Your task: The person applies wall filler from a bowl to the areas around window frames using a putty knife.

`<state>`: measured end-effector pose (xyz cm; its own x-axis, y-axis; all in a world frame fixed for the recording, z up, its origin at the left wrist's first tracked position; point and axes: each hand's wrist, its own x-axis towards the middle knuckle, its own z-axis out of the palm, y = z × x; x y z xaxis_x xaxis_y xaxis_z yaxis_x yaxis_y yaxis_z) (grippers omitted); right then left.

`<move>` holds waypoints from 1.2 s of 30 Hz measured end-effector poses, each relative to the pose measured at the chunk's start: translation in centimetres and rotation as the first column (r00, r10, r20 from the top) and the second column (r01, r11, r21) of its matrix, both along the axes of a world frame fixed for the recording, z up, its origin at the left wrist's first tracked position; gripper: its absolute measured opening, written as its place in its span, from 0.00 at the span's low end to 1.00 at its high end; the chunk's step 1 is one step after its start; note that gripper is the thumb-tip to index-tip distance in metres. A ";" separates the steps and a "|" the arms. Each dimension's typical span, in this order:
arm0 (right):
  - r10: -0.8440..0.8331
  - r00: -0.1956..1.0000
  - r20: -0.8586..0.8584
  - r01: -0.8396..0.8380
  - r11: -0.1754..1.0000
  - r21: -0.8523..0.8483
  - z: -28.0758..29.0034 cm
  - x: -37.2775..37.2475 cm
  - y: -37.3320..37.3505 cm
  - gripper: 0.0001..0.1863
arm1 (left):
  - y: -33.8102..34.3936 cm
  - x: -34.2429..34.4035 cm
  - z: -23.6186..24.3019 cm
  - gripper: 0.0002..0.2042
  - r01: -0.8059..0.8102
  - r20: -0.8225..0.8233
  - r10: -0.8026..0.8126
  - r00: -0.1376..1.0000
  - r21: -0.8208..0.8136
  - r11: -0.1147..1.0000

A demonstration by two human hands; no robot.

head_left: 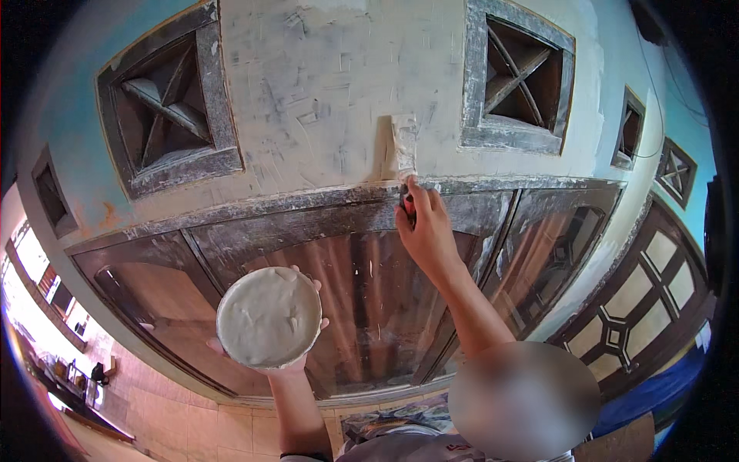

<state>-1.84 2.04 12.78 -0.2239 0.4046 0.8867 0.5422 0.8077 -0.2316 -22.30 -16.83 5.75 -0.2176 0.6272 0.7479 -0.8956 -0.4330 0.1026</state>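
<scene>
My left hand (292,363) carries a round tub (269,317) of creamy grey-white wall putty from below, its fingers curled up around the rim. The putty's surface is smeared and ridged. Raised in front, my right hand (431,231) grips a putty knife (404,146) by its handle, of which a red and dark part shows. The blade, coated with white putty, points up at the wall (339,100) just above the window frame's top edge. A shadow lies left of the blade; I cannot tell whether it touches the wall.
Two wooden vents with crossed slats, a left vent (165,112) and a right vent (519,77), flank the patchy wall. Below runs a dark wooden window (354,292) with glass panes. A panelled door (639,308) stands at right. Tiled floor (173,408) shows lower left.
</scene>
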 end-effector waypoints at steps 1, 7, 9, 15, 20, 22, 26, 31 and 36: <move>-0.007 1.000 -0.001 0.007 1.000 -0.002 -0.5 0.2 0.3 0.30 | 0.1 0.3 0.1 0.61 0.012 -0.005 -0.012 1.000 0.013 1.000; -0.026 0.998 0.062 0.026 1.000 0.003 -9.4 0.8 0.3 0.28 | 0.0 -0.1 -0.8 0.61 -0.021 -0.006 0.021 1.000 -0.020 1.000; 0.064 0.996 0.069 -0.054 0.988 -0.147 -9.0 1.3 -1.2 0.30 | 0.0 -0.1 -0.8 0.61 -0.021 0.009 0.021 1.000 -0.022 1.000; 0.050 0.999 0.021 -0.049 0.996 -0.068 -2.8 -0.4 -0.4 0.29 | 0.7 0.8 -0.3 0.60 0.005 -0.010 -0.006 1.000 -0.018 1.000; 0.101 0.994 0.051 -0.098 0.994 -0.053 -9.4 -0.4 0.5 0.29 | 0.4 0.7 -1.1 0.59 -0.022 -0.036 0.022 0.999 -0.004 1.000; 0.110 0.992 0.057 -0.104 0.990 -0.091 -9.7 0.2 -0.2 0.28 | 0.2 0.3 -1.3 0.59 -0.021 0.006 0.021 1.000 -0.040 0.999; 0.106 0.993 -0.048 -0.110 0.991 -0.083 -4.6 0.4 -0.4 0.28 | 0.2 0.5 -1.0 0.59 -0.015 0.033 0.017 0.999 -0.085 0.996; 0.010 1.000 -0.024 -0.010 0.999 -0.033 -4.8 0.4 1.4 0.27 | 0.7 1.6 -0.5 0.59 -0.047 -0.022 0.047 0.999 -0.037 0.998; 0.035 0.999 -0.001 -0.035 0.994 -0.107 -9.9 1.3 -0.3 0.29 | 0.3 1.3 -1.0 0.60 -0.071 0.003 0.072 0.997 -0.091 0.993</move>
